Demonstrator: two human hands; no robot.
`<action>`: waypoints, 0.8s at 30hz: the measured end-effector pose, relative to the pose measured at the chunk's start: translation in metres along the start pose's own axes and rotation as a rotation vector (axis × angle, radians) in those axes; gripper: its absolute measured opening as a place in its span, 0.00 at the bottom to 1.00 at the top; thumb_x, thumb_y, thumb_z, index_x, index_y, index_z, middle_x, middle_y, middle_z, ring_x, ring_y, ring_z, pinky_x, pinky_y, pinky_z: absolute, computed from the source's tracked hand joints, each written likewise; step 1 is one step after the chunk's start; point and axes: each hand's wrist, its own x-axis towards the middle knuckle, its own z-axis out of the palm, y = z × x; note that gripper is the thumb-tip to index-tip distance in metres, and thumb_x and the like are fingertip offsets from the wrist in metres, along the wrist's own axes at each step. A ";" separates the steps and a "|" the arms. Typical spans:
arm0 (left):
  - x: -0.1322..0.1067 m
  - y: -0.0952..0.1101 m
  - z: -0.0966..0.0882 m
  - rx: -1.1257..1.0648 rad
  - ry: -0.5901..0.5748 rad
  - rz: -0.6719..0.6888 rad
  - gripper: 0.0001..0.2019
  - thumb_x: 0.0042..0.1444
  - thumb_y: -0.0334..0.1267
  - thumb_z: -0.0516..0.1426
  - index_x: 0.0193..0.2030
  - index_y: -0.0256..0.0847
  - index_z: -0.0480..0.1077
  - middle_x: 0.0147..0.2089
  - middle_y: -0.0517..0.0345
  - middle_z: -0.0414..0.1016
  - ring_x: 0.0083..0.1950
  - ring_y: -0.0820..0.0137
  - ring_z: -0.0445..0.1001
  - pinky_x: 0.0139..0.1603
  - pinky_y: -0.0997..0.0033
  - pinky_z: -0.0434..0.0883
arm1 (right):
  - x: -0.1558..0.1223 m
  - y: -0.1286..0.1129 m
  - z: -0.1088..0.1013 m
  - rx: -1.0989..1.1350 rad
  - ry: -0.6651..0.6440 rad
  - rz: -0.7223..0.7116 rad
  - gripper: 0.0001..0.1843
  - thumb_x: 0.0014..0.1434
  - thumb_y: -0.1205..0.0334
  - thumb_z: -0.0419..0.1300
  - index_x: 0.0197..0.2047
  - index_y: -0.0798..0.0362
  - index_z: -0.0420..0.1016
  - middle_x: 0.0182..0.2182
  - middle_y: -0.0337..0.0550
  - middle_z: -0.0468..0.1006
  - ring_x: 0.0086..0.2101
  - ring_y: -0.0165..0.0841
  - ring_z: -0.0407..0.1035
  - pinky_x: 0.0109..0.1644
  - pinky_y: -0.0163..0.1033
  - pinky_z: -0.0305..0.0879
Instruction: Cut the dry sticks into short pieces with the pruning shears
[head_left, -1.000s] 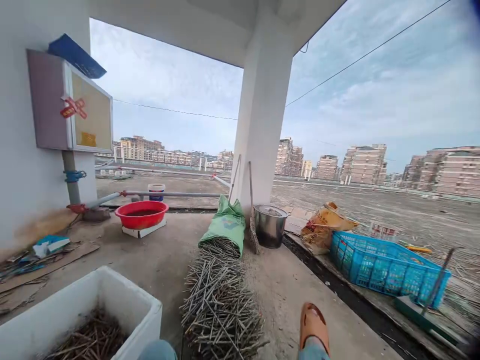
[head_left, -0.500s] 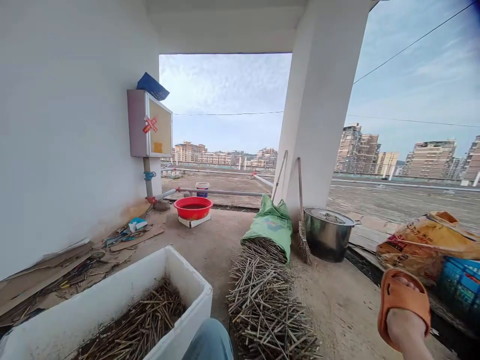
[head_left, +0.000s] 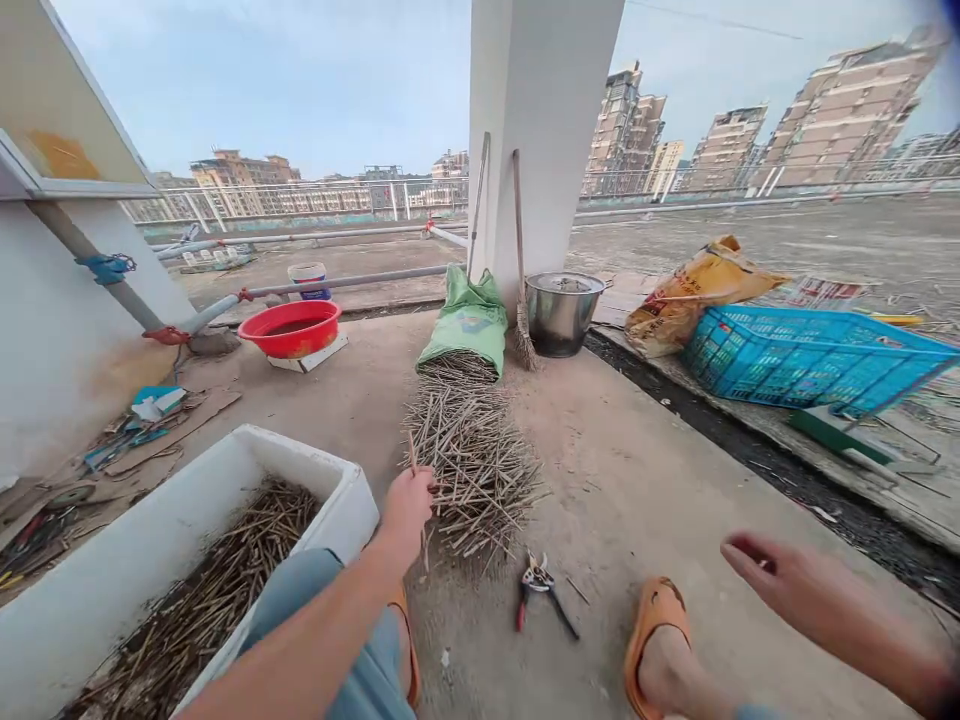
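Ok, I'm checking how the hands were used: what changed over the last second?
The view tilted down and both hands came into view. The left hand now grips a stick beside the pile of sticks; the right hand is raised, open. Shears came into view on the ground. The tub and pot stayed put.

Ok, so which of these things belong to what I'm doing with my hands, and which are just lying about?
In use: left hand, thin stick, stick pile, pruning shears, white foam box of sticks, right hand.

Lying about: red basin, blue crate, steel pot, broom.
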 end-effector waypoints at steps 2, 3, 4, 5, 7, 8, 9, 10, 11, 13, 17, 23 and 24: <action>0.024 0.001 -0.009 -0.015 0.042 -0.005 0.05 0.47 0.34 0.54 0.32 0.37 0.62 0.27 0.64 0.60 0.21 0.83 0.52 0.19 0.79 0.46 | 0.015 -0.025 0.037 -0.024 -0.261 0.008 0.14 0.63 0.58 0.50 0.33 0.54 0.72 0.31 0.40 0.75 0.32 0.28 0.69 0.40 0.40 0.67; 0.033 0.000 -0.010 -0.019 0.055 -0.013 0.06 0.46 0.33 0.53 0.33 0.37 0.62 0.28 0.63 0.61 0.21 0.82 0.53 0.19 0.79 0.47 | 0.022 -0.039 0.064 -0.032 -0.329 0.018 0.13 0.61 0.57 0.52 0.31 0.55 0.72 0.31 0.40 0.75 0.32 0.30 0.69 0.41 0.41 0.66; 0.042 -0.003 -0.011 -0.020 0.063 -0.022 0.07 0.45 0.33 0.53 0.33 0.37 0.62 0.28 0.63 0.61 0.22 0.82 0.53 0.19 0.79 0.48 | 0.029 -0.053 0.093 -0.043 -0.381 0.041 0.12 0.60 0.57 0.55 0.31 0.56 0.72 0.31 0.42 0.75 0.34 0.31 0.70 0.44 0.43 0.66; 0.049 -0.006 -0.011 -0.020 0.074 -0.036 0.07 0.45 0.33 0.53 0.34 0.36 0.63 0.29 0.62 0.61 0.22 0.82 0.54 0.19 0.79 0.49 | 0.035 -0.066 0.124 -0.050 -0.435 0.077 0.12 0.58 0.56 0.57 0.32 0.57 0.72 0.32 0.41 0.76 0.36 0.33 0.71 0.45 0.46 0.65; 0.061 -0.014 -0.011 -0.019 0.123 -0.096 0.08 0.45 0.33 0.53 0.34 0.36 0.64 0.30 0.61 0.62 0.23 0.81 0.56 0.19 0.79 0.51 | 0.042 -0.087 0.185 -0.026 -0.499 0.142 0.15 0.59 0.52 0.54 0.37 0.55 0.72 0.38 0.43 0.76 0.41 0.34 0.70 0.48 0.46 0.64; 0.066 -0.018 -0.011 -0.019 0.151 -0.137 0.09 0.46 0.34 0.53 0.35 0.36 0.65 0.31 0.61 0.63 0.23 0.81 0.56 0.19 0.79 0.52 | 0.044 -0.095 0.213 -0.016 -0.534 0.203 0.18 0.59 0.49 0.53 0.40 0.56 0.72 0.40 0.46 0.76 0.42 0.36 0.70 0.47 0.47 0.64; 0.070 -0.021 -0.011 -0.017 0.171 -0.179 0.09 0.47 0.35 0.53 0.36 0.36 0.65 0.31 0.60 0.63 0.23 0.81 0.56 0.19 0.79 0.52 | 0.045 -0.102 0.239 -0.006 -0.553 0.263 0.24 0.57 0.45 0.53 0.44 0.57 0.71 0.43 0.50 0.75 0.44 0.39 0.70 0.47 0.47 0.64; 0.073 -0.023 -0.012 -0.007 0.186 -0.219 0.10 0.47 0.37 0.53 0.36 0.36 0.65 0.31 0.60 0.64 0.23 0.81 0.56 0.19 0.79 0.53 | 0.046 -0.108 0.261 0.002 -0.560 0.322 0.31 0.54 0.40 0.52 0.50 0.58 0.68 0.47 0.58 0.73 0.47 0.45 0.68 0.47 0.49 0.63; 0.075 -0.025 -0.013 0.011 0.189 -0.255 0.10 0.48 0.39 0.54 0.37 0.37 0.66 0.31 0.61 0.64 0.23 0.81 0.56 0.19 0.79 0.53 | 0.047 -0.114 0.280 0.008 -0.566 0.382 0.39 0.52 0.36 0.51 0.54 0.61 0.64 0.50 0.65 0.69 0.50 0.50 0.66 0.48 0.52 0.62; 0.078 -0.026 -0.013 0.072 0.178 -0.302 0.12 0.50 0.43 0.54 0.37 0.38 0.67 0.28 0.62 0.63 0.23 0.80 0.56 0.20 0.80 0.54 | 0.049 -0.125 0.310 0.018 -0.557 0.485 0.51 0.47 0.31 0.48 0.61 0.66 0.53 0.55 0.74 0.60 0.55 0.57 0.58 0.50 0.58 0.57; 0.083 -0.029 -0.011 0.166 0.142 -0.383 0.13 0.50 0.48 0.54 0.35 0.39 0.68 0.25 0.63 0.63 0.23 0.79 0.56 0.21 0.80 0.55 | 0.051 -0.145 0.340 0.025 -0.487 0.591 0.56 0.46 0.33 0.50 0.63 0.70 0.42 0.56 0.80 0.54 0.55 0.64 0.53 0.51 0.66 0.47; 0.091 -0.035 -0.006 0.143 0.196 -0.463 0.15 0.47 0.48 0.57 0.39 0.41 0.68 0.34 0.59 0.69 0.24 0.80 0.59 0.23 0.78 0.58 | 0.048 -0.138 0.337 0.138 -0.379 0.596 0.38 0.50 0.52 0.51 0.58 0.70 0.54 0.45 0.77 0.68 0.45 0.64 0.64 0.42 0.63 0.57; 0.092 -0.035 -0.005 0.126 0.211 -0.459 0.16 0.47 0.47 0.57 0.40 0.41 0.68 0.35 0.58 0.69 0.25 0.79 0.60 0.24 0.78 0.59 | 0.048 -0.132 0.333 0.184 -0.378 0.606 0.32 0.49 0.54 0.52 0.53 0.68 0.62 0.40 0.73 0.71 0.40 0.62 0.68 0.38 0.61 0.60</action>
